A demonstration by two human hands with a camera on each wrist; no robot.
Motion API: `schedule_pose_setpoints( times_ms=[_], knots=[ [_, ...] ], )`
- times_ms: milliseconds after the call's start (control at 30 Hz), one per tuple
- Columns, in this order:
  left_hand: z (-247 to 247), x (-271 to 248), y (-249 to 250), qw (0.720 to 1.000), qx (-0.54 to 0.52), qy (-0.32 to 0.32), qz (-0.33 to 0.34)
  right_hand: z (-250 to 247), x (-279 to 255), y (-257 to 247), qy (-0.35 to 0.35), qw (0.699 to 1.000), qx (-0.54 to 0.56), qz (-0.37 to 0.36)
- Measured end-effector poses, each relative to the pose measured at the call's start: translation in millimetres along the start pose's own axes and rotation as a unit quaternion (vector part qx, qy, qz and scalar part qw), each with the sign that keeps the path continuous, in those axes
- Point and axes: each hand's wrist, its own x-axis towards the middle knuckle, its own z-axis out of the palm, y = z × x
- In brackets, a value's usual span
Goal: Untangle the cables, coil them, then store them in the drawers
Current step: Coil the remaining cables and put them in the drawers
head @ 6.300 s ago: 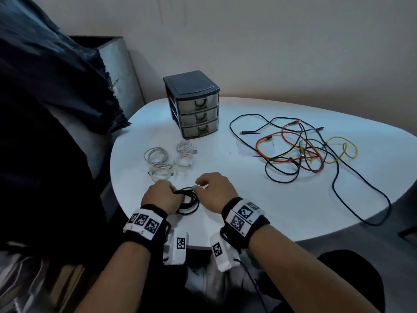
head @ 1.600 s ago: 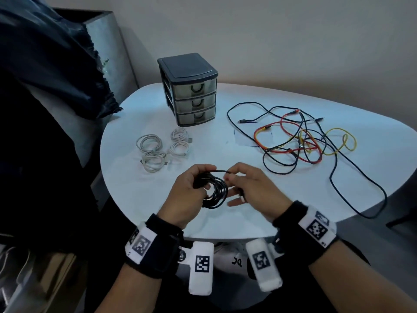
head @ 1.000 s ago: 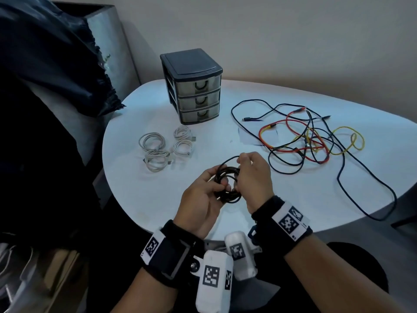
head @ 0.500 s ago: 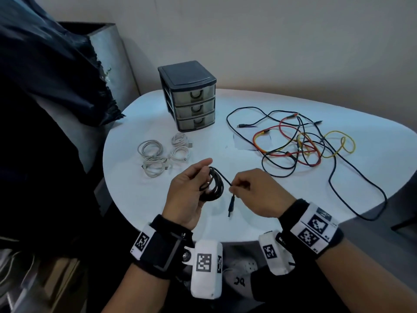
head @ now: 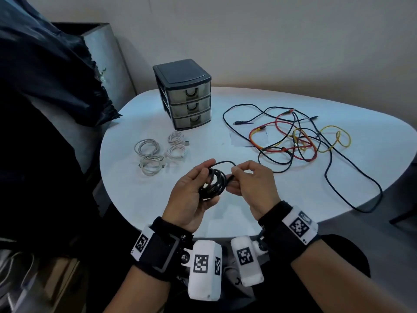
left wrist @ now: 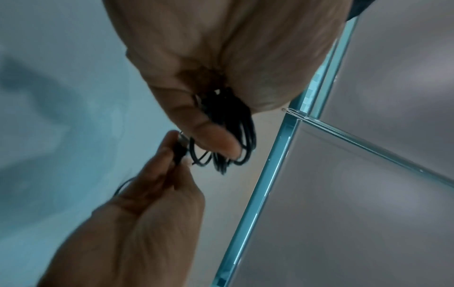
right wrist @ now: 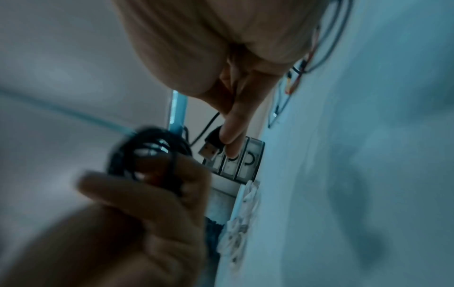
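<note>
My left hand grips a black coiled cable above the near edge of the white table. In the left wrist view the coil hangs between thumb and fingers. My right hand pinches the cable's free end, and a short loop arches between the two hands. The right wrist view shows the black USB plug under my fingertips, with the coil held by the other hand. A grey three-drawer unit stands at the back of the table, all drawers closed.
Several white coiled cables lie left of centre. A tangle of black, red, orange and yellow cables spreads over the right side, one black strand running to the right edge. Dark fabric hangs at the left.
My right hand has brought the free end back up to the coil, so the plug no longer dangles. A small loop now arches between the hands.
</note>
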Motion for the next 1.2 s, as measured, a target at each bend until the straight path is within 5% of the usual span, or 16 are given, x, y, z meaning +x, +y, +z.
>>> schedule_pose_setpoints(
  times_ms=[167, 367, 500, 633, 667, 767, 867, 1000, 1100, 1200],
  knots=[
    [6, 1, -5, 0.987, 0.105, 0.058, 0.103, 4, -4, -4, -0.004, 0.998, 0.048, 0.028],
    [-1, 8, -14, 0.911, 0.297, 0.108, 0.266, 10, -13, -9, -0.124, 0.973, 0.136, 0.141],
    [-8, 8, -17, 0.877, 0.347, 0.112, 0.314, 8, -13, -7, -0.179, 0.962, 0.137, 0.154],
    [-9, 11, -24, 0.803, 0.446, 0.148, 0.368, 13, -20, -7, -0.216, 0.961, 0.118, 0.126],
    [-10, 13, -24, 0.804, 0.446, 0.144, 0.367, 15, -22, -7, -0.214, 0.968, 0.081, 0.101],
    [-13, 15, -18, 0.880, 0.372, 0.057, 0.289, 14, -21, -6, -0.176, 0.981, -0.077, 0.028],
    [-25, 20, -10, 0.897, 0.382, 0.018, 0.222, 4, -20, -6, -0.181, 0.960, -0.212, -0.012],
    [-28, 21, -4, 0.908, 0.391, 0.021, 0.151, -2, -18, -2, -0.224, 0.934, -0.273, -0.048],
    [-20, 20, 3, 0.949, 0.288, 0.063, 0.108, -2, -11, -1, -0.157, 0.920, -0.309, -0.180],
    [-19, 25, 9, 0.966, 0.199, 0.121, 0.110, 2, -22, 14, -0.115, 0.852, -0.411, -0.304]
  ],
)
